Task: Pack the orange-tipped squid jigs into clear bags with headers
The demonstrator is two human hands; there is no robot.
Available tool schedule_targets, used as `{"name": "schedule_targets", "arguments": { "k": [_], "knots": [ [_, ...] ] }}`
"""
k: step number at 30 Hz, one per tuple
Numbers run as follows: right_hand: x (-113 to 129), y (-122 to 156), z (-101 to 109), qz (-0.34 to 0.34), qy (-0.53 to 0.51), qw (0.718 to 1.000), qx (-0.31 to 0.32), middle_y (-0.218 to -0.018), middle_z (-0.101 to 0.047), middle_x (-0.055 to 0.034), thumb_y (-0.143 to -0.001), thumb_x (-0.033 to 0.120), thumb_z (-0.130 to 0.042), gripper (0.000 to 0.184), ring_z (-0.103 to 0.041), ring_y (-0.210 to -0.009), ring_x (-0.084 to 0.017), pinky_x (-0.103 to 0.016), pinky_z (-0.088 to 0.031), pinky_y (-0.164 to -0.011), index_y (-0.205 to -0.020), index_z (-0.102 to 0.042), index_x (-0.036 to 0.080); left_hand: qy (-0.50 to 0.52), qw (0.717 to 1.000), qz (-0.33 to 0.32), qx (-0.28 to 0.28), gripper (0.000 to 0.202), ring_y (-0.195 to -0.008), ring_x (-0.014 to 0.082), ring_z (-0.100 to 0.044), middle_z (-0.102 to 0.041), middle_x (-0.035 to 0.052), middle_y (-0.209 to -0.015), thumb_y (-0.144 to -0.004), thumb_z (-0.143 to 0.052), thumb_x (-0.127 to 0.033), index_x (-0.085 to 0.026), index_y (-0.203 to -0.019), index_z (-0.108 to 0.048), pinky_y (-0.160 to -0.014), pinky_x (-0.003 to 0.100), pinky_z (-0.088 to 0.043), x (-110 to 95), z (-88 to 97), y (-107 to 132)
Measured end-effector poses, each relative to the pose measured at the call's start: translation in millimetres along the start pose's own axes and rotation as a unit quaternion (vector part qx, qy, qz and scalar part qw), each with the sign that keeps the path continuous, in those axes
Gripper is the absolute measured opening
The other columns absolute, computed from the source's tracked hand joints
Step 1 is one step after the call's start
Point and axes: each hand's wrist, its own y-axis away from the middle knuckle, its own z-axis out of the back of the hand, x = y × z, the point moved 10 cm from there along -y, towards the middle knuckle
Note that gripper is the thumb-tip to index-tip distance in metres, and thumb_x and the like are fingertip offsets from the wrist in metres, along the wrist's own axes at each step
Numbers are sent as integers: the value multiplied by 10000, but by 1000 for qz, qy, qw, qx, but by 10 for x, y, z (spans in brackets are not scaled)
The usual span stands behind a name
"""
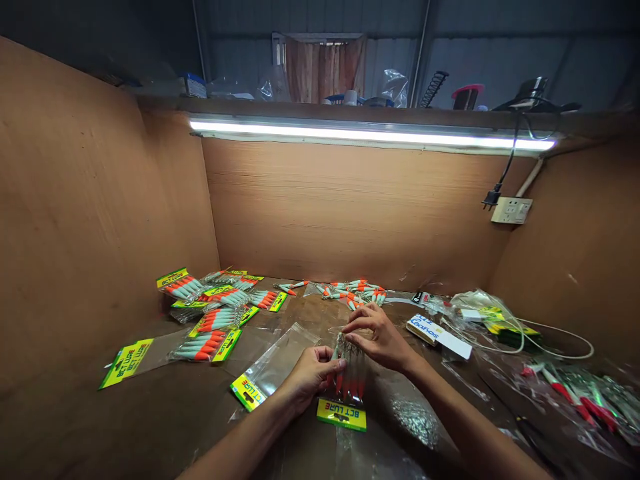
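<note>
My left hand (311,377) is closed on a clear plastic bag (349,387) with a yellow "BCT LURE" header card, gripping its left edge. Several pale green and orange fishing lures sit inside the bag. My right hand (379,337) pinches the bag's top end, fingers curled over the lure tips. An empty clear bag with a yellow header (266,375) lies just left of my left hand. A loose pile of lures (353,292) lies behind my hands near the back wall.
Several filled lure packs (215,313) lie at the left, with one flat pack (131,360) nearer the left wall. A white box (436,333), a cable (530,333) and more lures (580,397) sit at the right. Plywood walls enclose the bench; a light tube (370,137) glows above.
</note>
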Motion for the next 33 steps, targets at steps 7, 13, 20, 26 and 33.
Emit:
{"name": "schedule_targets", "arguments": {
  "k": [7, 13, 20, 26, 33],
  "knots": [
    [-50, 3, -72, -18, 31, 999, 20, -795, -736, -11, -845, 328, -717, 123, -565, -873, -238, -506, -294, -1050, -947, -785, 319, -27, 999, -34, -2, 519, -614, 137, -608, -694, 55, -800, -557, -908, -449, -116, -872, -663, -530, 213, -421, -61, 21, -23],
    [-103, -8, -109, -50, 19, 998, 46, -853, -752, -25, -869, 323, -674, 153, -598, -898, -245, -475, -308, -1031, -962, -793, 295, -39, 998, -46, -7, 478, -599, 131, -598, -697, 48, -759, -562, -910, -420, -104, -825, -668, -537, 214, -430, -81, 23, -29],
    [-126, 0, -119, -64, 14, 997, 51, -950, -754, -44, -875, 355, -667, 208, -594, -924, -252, -414, -374, -931, -1031, -783, 282, -28, 999, -30, -19, 470, -492, 95, -525, -637, 10, -678, -607, -868, -468, -107, -835, -673, -486, 213, -399, -23, 53, -36],
    [-99, 3, -191, -40, 43, 996, 64, -810, -723, -30, -912, 372, -637, 206, -579, -867, -234, -385, -369, -878, -1036, -783, 297, -37, 998, -36, -32, 466, -457, 70, -467, -614, 1, -623, -571, -888, -457, -103, -775, -666, -468, 201, -343, -5, 111, -73],
    [-149, 14, -176, -41, 79, 994, 64, -778, -716, -27, -921, 357, -625, 195, -568, -862, -230, -392, -350, -903, -1008, -789, 296, -48, 998, -36, -9, 447, -472, 65, -458, -614, 1, -637, -631, -846, -485, -97, -785, -684, -475, 192, -327, -48, 39, -39]
  ]
}}
